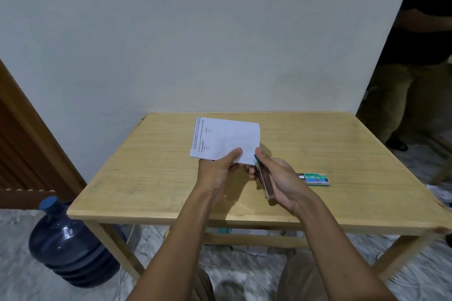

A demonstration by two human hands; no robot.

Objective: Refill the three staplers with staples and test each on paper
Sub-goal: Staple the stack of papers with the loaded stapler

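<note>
A folded white sheet of paper [226, 138] with small print along its left edge is lifted above the wooden table [151, 178]. My left hand [217, 173] pinches its near edge, thumb on top. My right hand [281, 178] grips a slim green and metal stapler [263, 179], whose front end meets the paper's near right corner. A green box of staples [316, 178] lies on the table just right of my right hand. Only this one stapler is visible.
A large blue water jug [71, 244] stands on the floor at the table's left front leg. A person in dark clothes [415, 56] stands at the right beyond the table. A wooden door [24, 142] is at the left.
</note>
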